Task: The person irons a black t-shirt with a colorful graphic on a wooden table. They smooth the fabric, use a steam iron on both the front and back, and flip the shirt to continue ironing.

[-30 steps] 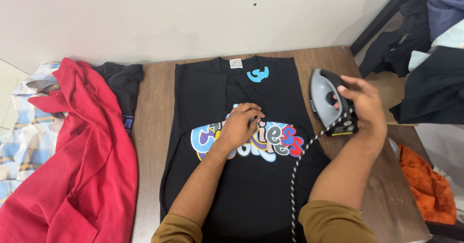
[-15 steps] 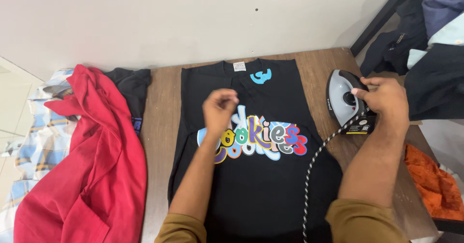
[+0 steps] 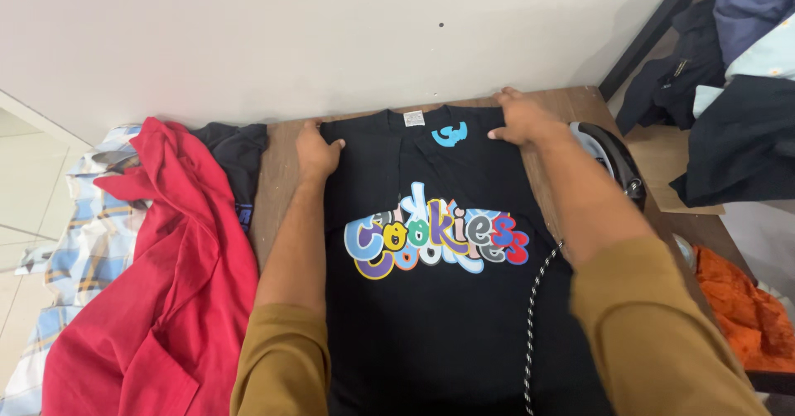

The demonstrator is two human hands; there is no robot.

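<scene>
A black t-shirt (image 3: pixel 439 317) with a multicoloured bubble-letter print and a small blue mark near the collar lies flat on the wooden table (image 3: pixel 277 192). My left hand (image 3: pixel 317 153) grips the shirt's left shoulder edge. My right hand (image 3: pixel 522 118) holds the right shoulder edge, fingers curled over the cloth. A grey and black iron (image 3: pixel 611 158) stands on the table just right of my right forearm, partly hidden by it. Its black-and-white braided cord (image 3: pixel 530 333) runs down across the shirt.
A red garment (image 3: pixel 157 283) lies heaped on the left over a blue checked cloth (image 3: pixel 74 242), with a dark garment (image 3: pixel 240 155) behind it. Dark and pale clothes (image 3: pixel 729 93) hang at the right. An orange cloth (image 3: pixel 741 308) sits at the lower right. A white wall backs the table.
My right hand let go of the iron, which now stands on the table, and moved to the shirt's right shoulder. My left hand moved from the print up to the left shoulder.
</scene>
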